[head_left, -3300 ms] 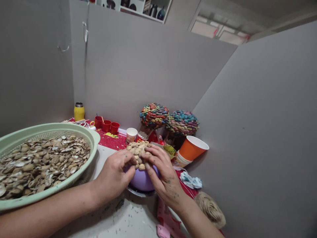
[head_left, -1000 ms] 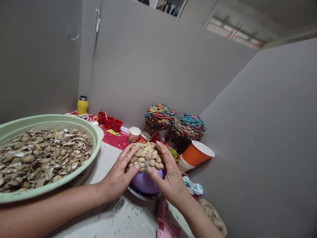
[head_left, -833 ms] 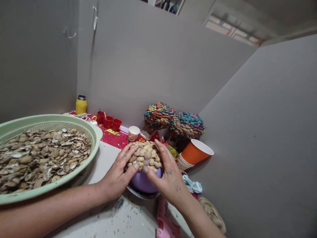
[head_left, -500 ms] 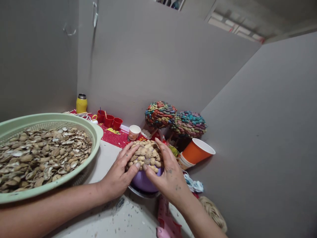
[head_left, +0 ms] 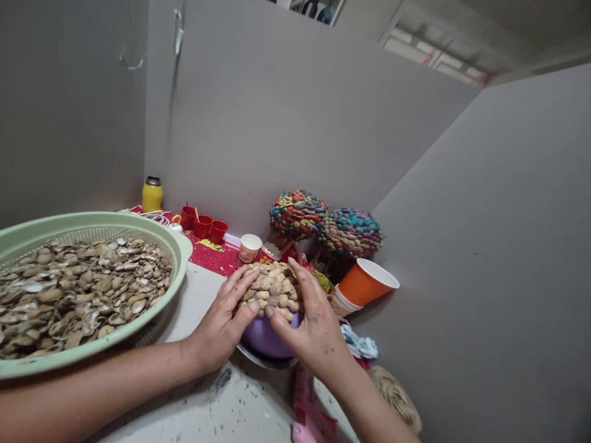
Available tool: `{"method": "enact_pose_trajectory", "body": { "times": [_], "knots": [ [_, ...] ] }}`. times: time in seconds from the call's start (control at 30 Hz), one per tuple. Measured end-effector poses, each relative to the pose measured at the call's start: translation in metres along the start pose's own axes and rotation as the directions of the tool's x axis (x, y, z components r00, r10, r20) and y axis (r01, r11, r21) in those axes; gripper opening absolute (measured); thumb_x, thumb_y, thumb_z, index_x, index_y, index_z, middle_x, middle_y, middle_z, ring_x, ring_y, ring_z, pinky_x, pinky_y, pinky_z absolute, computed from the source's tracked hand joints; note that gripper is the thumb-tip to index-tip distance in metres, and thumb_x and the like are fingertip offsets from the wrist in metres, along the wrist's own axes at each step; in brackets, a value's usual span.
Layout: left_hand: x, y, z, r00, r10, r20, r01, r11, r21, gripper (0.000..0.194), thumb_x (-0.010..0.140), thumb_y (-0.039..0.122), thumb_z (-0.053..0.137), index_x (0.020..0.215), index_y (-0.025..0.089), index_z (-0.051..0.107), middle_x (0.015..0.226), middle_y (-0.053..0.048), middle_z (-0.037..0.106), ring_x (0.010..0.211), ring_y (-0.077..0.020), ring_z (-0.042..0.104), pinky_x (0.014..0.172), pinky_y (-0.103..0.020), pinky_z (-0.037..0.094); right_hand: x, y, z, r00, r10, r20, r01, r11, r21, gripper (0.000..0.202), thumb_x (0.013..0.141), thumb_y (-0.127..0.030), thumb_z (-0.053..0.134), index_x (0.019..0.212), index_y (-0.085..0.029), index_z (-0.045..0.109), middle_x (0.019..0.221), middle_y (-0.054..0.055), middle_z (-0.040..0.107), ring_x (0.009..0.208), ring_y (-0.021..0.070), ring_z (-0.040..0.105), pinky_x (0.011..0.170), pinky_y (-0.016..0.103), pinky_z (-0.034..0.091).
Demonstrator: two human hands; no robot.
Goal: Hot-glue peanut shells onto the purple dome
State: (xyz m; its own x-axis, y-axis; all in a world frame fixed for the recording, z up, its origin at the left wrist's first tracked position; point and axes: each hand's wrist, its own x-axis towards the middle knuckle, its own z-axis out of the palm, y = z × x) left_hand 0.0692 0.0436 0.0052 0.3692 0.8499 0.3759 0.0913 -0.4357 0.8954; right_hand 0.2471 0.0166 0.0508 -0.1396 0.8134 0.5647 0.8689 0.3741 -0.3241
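A purple rounded form sits in a metal bowl on the table, its upper part covered with peanut shells. My left hand rests against the left side of the shells, fingers over the top and thumb at the front. On the right side, my right hand presses on the shells with its thumb near the left thumb. Both hands cup the shell-covered form between them. To the left stands a green colander full of loose shells.
Behind are red cups, a yellow bottle, a paper cup and two multicoloured shell-covered balls. An orange cup, white-blue cloth and beige cord lie right. A pink glue gun lies in front.
The view has shifted very slightly. My hands keep the same hold on the shell-covered form.
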Motion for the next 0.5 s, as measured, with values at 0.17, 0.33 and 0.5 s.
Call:
{"method": "enact_pose_trajectory", "body": {
  "times": [0.17,0.33,0.5],
  "knots": [
    [-0.0004,-0.0014,0.0022,1.000,0.027,-0.015,-0.026,0.999,0.025,0.051,0.096,0.033,0.041,0.146,0.024,0.039,0.158,-0.006,0.027,0.147,-0.0217,0.021,0.122,-0.044,0.015,-0.0014,0.0012,0.0005,1.000,-0.002,-0.002,0.002,1.000,0.001,0.070,0.082,-0.038,0.058,0.146,-0.018,0.034,0.144,0.014,0.042,0.134,0.0309,0.037,0.109,0.055,0.034],
    [0.0000,-0.0034,0.0034,0.999,0.039,-0.016,-0.038,0.998,0.041,0.051,0.096,0.035,0.043,0.146,0.025,0.038,0.158,-0.006,0.027,0.146,-0.0222,0.021,0.122,-0.045,0.016,-0.0019,0.0021,0.0012,1.000,-0.022,-0.019,0.022,1.000,-0.003,0.069,0.084,-0.038,0.058,0.146,-0.018,0.034,0.143,0.015,0.043,0.134,0.0320,0.037,0.109,0.056,0.034],
    [0.0000,-0.0027,0.0021,1.000,0.010,0.001,-0.010,1.000,0.001,0.049,0.098,0.035,0.038,0.146,0.027,0.039,0.159,-0.003,0.026,0.147,-0.0215,0.020,0.122,-0.044,0.015,-0.0015,0.0016,0.0019,0.999,-0.033,-0.035,0.033,0.999,0.004,0.069,0.084,-0.037,0.058,0.145,-0.020,0.033,0.142,0.014,0.044,0.133,0.0326,0.038,0.109,0.056,0.035]
  ]
}}
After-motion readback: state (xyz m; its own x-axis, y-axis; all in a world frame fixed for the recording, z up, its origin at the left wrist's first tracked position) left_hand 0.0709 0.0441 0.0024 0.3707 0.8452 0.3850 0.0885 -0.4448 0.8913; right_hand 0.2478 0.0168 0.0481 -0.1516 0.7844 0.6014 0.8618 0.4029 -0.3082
